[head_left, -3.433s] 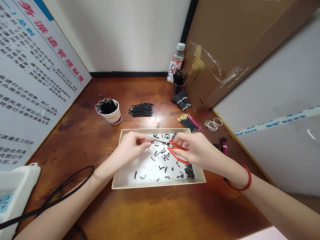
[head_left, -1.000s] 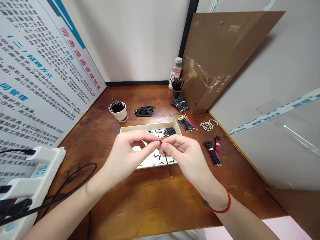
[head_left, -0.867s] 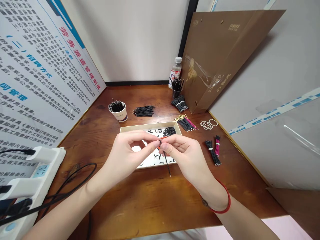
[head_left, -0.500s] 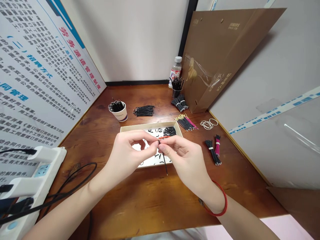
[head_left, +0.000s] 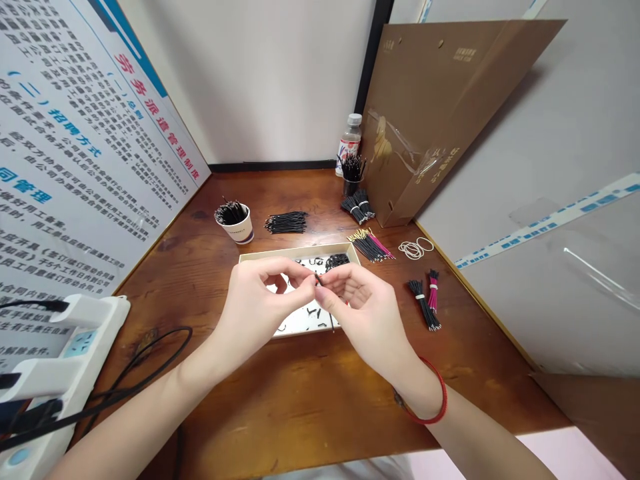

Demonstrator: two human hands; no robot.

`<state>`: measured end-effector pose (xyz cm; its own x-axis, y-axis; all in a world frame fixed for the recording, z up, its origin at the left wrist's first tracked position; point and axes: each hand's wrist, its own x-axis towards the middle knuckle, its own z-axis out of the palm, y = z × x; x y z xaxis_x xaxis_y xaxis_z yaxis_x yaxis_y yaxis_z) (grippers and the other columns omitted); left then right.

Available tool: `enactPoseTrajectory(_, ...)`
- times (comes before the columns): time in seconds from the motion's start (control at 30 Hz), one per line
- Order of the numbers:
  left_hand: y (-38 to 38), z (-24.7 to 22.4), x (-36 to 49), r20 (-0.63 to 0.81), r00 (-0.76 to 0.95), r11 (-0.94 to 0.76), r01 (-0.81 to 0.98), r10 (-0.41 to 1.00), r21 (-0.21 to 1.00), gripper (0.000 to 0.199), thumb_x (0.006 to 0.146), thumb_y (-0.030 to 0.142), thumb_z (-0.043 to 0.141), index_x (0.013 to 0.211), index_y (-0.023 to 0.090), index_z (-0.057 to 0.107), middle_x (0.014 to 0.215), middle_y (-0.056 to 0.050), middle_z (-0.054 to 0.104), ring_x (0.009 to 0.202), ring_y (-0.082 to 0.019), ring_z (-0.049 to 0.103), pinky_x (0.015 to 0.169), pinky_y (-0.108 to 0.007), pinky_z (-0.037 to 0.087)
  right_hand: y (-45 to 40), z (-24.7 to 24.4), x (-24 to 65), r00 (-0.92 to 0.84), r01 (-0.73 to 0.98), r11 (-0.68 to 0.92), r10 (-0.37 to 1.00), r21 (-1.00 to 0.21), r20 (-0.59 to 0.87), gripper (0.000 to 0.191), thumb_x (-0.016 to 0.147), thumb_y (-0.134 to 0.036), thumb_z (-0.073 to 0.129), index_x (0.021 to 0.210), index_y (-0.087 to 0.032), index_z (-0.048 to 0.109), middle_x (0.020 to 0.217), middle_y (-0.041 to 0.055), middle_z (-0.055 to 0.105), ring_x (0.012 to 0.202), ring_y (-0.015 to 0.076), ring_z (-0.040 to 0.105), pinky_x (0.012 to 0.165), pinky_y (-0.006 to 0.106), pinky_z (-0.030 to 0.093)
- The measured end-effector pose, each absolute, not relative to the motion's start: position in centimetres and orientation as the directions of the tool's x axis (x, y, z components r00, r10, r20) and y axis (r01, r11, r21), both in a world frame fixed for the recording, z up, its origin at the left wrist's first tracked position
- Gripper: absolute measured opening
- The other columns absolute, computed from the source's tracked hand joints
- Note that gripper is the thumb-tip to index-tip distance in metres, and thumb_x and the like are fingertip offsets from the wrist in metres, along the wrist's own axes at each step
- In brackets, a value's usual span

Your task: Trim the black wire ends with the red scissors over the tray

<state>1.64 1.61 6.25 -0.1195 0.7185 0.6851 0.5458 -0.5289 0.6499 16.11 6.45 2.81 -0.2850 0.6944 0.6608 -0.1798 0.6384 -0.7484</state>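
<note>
I'm pinching a thin black wire (head_left: 331, 323) steadily between my left hand (head_left: 257, 301) and right hand (head_left: 361, 308) fingertips, just above the shallow tray (head_left: 295, 251).

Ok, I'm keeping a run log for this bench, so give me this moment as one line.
left hand: pinching black wire | right hand: pinching same wire | below: cream tray with black wire pieces

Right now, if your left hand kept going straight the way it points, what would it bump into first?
Your left hand points toward your right hand. It would probably meet the thin black wire pinched between them first, then the right fingers. They are so close that I can't be sure.
</note>
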Motion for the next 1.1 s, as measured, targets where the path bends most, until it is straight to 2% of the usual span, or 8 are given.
enactPoseTrajectory(0.13,1.6,6.6,1.7,0.642,-0.102,-0.516,0.506,0.76,0.691,0.012,0.075,0.022,0.068,0.066,0.018,0.074,0.067,-0.001,0.072,0.062,-0.013,0.061,0.056,-0.023,0.047,6.7,2.6,15.9,-0.206,-0.123,0.723,0.651,-0.68,0.73,0.007,0.085,-0.021,0.066,0.079,-0.022,0.063,0.076,-0.0013,0.064,0.074,0.0134,0.061,0.069,0.028,0.051)
enactPoseTrajectory(0.23,1.7,6.9,1.6,0.549,-0.066,-0.487,0.383,0.833,0.785,0.01,0.072,0.021,0.068,0.064,0.017,0.072,0.066,0.0,0.071,0.064,-0.013,0.062,0.057,-0.022,0.048,7.0,2.3,15.8,-0.18,-0.075,0.789,0.591,-0.61,0.787,0.009,0.089,-0.02,0.061,0.081,-0.022,0.062,0.081,-0.0012,0.063,0.077,0.0132,0.059,0.071,0.028,0.049)
enactPoseTrajectory(0.43,2.8,7.5,0.7,0.328,0.078,-0.337,0.228,0.941,0.913,0.011,0.064,0.015,0.064,0.054,0.016,0.068,0.049,0.004,0.06,0.047,-0.005,0.043,0.047,-0.018,0.036,7.4,1.9,15.5,-0.213,-0.199,0.769,0.57,-0.607,0.793,0.011,0.091,-0.02,0.059,0.08,-0.021,0.061,0.078,-0.0016,0.062,0.074,0.0121,0.057,0.065,0.025,0.046)
enactPoseTrajectory(0.57,3.8,7.3,0.1,0.204,0.154,-0.231,0.185,0.967,0.955,0.009,0.062,0.014,0.064,0.054,0.016,0.068,0.05,0.004,0.058,0.046,-0.004,0.042,0.046,-0.018,0.034,7.5,1.3,15.3,-0.166,-0.229,0.795,0.537,-0.562,0.827,0.012,0.089,-0.017,0.06,0.079,-0.022,0.062,0.077,-0.0014,0.062,0.074,0.0126,0.056,0.066,0.026,0.045)
enactPoseTrajectory(0.67,4.2,6.8,-0.3,0.132,0.182,-0.163,0.163,0.974,0.973,0.011,0.065,0.015,0.064,0.055,0.016,0.068,0.052,0.003,0.058,0.046,-0.004,0.042,0.044,-0.017,0.032,7.8,1.1,15.2,-0.204,-0.287,0.73,0.586,-0.62,0.784,0.011,0.089,-0.021,0.063,0.078,-0.022,0.063,0.077,-0.0009,0.062,0.073,0.0132,0.055,0.065,0.028,0.045)
enactPoseTrajectory(0.8,4.3,6.4,-0.8,0.227,0.18,-0.25,0.12,0.957,0.961,0.014,0.074,0.018,0.068,0.06,0.017,0.071,0.056,0.003,0.06,0.05,-0.004,0.045,0.046,-0.016,0.034,8.6,1.5,15.2,-0.368,-0.423,0.448,0.709,-0.787,0.602,0.016,0.084,-0.033,0.071,0.076,-0.021,0.064,0.075,-0.0013,0.061,0.07,0.0117,0.054,0.066,0.027,0.044)
enactPoseTrajectory(0.9,4.0,6.4,-1.0,0.323,0.151,-0.34,0.097,0.934,0.936,0.014,0.079,0.029,0.072,0.07,0.018,0.074,0.065,0.002,0.064,0.056,-0.005,0.05,0.051,-0.016,0.04,9.1,1.8,15.2,-0.498,-0.469,0.228,0.73,-0.853,0.469,0.024,0.078,-0.042,0.077,0.075,-0.021,0.065,0.071,-0.0025,0.06,0.067,0.0101,0.053,0.068,0.027,0.044)
enactPoseTrajectory(1.1,3.6,6.4,-0.5,0.39,0.188,-0.408,0.067,0.901,0.91,0.021,0.077,0.034,0.077,0.069,0.016,0.069,0.062,0.003,0.061,0.056,-0.006,0.048,0.054,-0.017,0.041,9.2,1.9,15.2,-0.539,-0.472,0.17,0.72,-0.865,0.436,0.029,0.071,-0.046,0.082,0.074,-0.021,0.067,0.067,-0.0032,0.058,0.065,0.0093,0.052,0.067,0.026,0.045)
